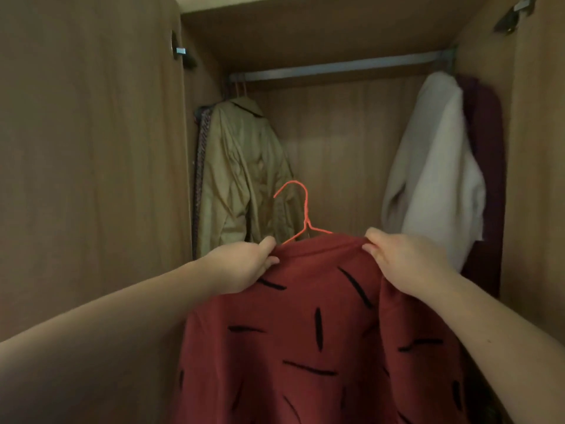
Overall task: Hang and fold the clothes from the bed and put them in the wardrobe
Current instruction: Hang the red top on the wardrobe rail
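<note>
A: Where is the shirt (318,332) relative to the person's hands?

B: It hangs between them, in front of the open wardrobe (345,133). The left hand (244,264) pinches the cloth at the left shoulder, thumb on top; that grip is clenched on the shirt. The right hand (403,258) pinches the right shoulder the same way, also grasping the shirt.

A: And the hanger (301,215)?

B: Its thin orange wire hook rises from the collar, midway between the two grips, tilted a little left. It is below the rail (339,67) and apart from it. The lower part is hidden inside the shirt.

A: What is the shirt like?

B: Rust-red, smooth and soft-draping, scattered with short black dashes. It falls in loose folds below the hands.

A: What else is inside?

B: A grey metal rail runs across the top under a wood-grain panel. At the left end hangs a tan jacket (241,179), slightly shiny and creased, with a patterned garment behind it. At the right hangs a cream garment (437,166), matte and thick-looking, with a dark maroon one (486,148) beside it.
</note>
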{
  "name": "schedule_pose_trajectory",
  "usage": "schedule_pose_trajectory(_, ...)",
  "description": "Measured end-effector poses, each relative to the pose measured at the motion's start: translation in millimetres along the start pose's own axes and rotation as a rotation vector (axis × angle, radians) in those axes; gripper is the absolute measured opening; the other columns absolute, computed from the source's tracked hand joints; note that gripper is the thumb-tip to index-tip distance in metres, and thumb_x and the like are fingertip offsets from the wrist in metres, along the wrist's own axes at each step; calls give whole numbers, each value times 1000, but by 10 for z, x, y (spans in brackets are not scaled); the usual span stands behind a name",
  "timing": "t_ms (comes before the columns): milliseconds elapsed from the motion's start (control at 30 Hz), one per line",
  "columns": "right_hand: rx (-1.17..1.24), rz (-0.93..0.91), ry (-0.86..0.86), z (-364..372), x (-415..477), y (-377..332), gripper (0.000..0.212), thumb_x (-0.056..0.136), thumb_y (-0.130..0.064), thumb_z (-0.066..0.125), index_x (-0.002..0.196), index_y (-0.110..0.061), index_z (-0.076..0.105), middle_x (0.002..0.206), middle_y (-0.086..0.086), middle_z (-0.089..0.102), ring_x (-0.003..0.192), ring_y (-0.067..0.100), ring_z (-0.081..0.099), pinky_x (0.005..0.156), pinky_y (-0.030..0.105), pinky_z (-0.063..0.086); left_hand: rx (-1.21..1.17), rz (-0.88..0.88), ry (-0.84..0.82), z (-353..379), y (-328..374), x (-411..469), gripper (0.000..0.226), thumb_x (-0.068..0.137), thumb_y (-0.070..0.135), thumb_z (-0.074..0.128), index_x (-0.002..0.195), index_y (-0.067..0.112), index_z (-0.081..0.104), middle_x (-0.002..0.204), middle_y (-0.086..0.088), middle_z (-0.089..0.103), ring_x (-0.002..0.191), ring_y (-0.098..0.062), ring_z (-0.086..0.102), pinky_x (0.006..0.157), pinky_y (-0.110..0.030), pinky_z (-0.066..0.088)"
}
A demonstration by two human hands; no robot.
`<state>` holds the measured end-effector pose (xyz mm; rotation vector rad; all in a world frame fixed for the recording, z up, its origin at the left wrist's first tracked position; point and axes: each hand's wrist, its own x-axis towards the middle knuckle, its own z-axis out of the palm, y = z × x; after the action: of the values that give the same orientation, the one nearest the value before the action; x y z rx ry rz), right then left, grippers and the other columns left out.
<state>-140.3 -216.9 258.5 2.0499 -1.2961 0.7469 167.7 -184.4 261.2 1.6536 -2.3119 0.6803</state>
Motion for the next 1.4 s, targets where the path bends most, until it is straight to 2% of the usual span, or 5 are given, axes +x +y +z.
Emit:
schedule_pose_trajectory(233, 1087, -87, -600, 63, 486, 297, 25, 94, -37, 58, 104, -17, 69, 96, -8, 73, 90, 5, 67, 80, 19, 52, 75, 42, 382, 40, -2, 777, 36, 95, 46, 29, 101, 14, 44, 87, -3, 63, 81, -31, 63, 62, -37, 47)
schedule_pose_trajectory(567, 1622, -190, -597, 381, 1034, -118, 44, 88, -34, 65, 101, 8, 62, 87, 18, 60, 73, 28, 52, 66, 34, 42, -75, -181, 698, 380, -216, 1328, 26, 93, 30, 45, 113, 23, 61, 109, -6, 54, 101, -31, 52, 88, -39, 46)
schedule_pose_trajectory(700, 1776, -69, -617, 456, 1061, -499, 23, 101, -22, 48, 92, -4, 57, 50, 6, 37, 38, 13, 25, 42, 24, 16, -566, -245, 430, 246, -202, 1358, 35, 94, 10, 59, 129, 13, 57, 95, -6, 55, 82, -19, 62, 79, -25, 47)
schedule_pose_trajectory(967, 2035, 355, -364, 424, 1258, -1171, 11, 100, -15, 52, 90, -14, 54, 75, 7, 60, 43, 4, 53, 38, 15, 45, -1238, -356, -387, -639, -480, 669, 63, 93, 63, 41, 119, 9, 61, 102, -13, 69, 91, -27, 68, 76, -49, 55)
schedule_pose_trajectory(1400, 1871, 414, -93, 422, 1726, -1739, 13, 96, -17, 61, 86, -18, 54, 80, 2, 65, 57, 8, 66, 46, 19, 49, -50, -322, 22, -539, -846, 439, 22, 101, 37, 45, 92, 18, 48, 108, -11, 64, 103, -31, 61, 81, -35, 44)
